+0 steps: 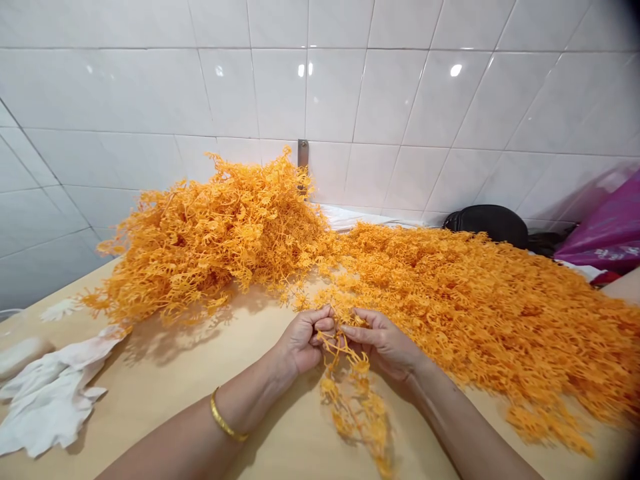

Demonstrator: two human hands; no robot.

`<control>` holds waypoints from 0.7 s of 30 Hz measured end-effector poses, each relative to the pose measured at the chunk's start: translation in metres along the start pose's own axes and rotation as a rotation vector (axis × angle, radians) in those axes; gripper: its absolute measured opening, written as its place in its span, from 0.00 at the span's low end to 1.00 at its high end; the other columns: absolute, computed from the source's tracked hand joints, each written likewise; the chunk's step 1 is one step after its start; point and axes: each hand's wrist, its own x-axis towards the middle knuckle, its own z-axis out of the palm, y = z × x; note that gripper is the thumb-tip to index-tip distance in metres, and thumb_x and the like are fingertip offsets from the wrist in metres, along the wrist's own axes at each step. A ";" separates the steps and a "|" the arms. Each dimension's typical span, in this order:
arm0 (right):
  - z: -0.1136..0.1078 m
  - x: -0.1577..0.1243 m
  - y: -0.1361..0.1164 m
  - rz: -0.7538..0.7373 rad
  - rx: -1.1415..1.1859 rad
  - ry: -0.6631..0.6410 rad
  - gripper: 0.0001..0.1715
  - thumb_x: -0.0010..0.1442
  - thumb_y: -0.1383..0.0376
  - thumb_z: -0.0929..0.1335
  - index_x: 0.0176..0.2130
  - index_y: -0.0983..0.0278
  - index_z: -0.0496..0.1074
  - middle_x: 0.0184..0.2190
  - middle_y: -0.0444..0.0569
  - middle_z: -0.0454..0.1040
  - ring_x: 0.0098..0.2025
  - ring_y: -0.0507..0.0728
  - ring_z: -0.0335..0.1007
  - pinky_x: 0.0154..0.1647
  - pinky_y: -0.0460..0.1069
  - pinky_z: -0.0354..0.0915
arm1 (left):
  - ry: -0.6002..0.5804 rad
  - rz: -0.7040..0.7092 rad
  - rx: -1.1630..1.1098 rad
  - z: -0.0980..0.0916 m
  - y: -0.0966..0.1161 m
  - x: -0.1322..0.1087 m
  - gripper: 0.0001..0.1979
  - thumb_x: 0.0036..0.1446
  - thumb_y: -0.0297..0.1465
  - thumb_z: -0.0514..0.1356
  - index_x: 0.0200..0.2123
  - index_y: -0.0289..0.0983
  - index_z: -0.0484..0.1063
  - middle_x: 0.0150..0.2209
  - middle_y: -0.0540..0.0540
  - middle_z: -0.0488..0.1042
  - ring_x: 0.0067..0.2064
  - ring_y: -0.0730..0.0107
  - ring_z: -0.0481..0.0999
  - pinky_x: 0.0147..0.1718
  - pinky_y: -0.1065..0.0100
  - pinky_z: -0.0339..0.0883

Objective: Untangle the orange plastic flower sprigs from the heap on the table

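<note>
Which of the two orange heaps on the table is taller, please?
The left heap: it piles up steeply and hides part of the metal strip, while the right heap spreads low and wide.

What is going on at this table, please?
A person is handling an orange branching strand with bare hands. The left hand pinches its upper part; the right hand is right beside, though its exact grip is unclear. The rest trails down toward the person. On the table, a tall orange heap stands at left, and a flatter orange spread lies at right.
</note>
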 end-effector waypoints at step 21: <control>0.005 0.014 0.010 -0.135 0.026 0.313 0.17 0.44 0.57 0.69 0.23 0.63 0.58 0.16 0.37 0.64 0.14 0.47 0.60 0.15 0.43 0.57 | 0.055 0.113 0.227 0.005 -0.013 -0.001 0.07 0.48 0.25 0.55 0.21 0.33 0.58 0.12 0.56 0.57 0.12 0.86 0.49 0.15 0.78 0.48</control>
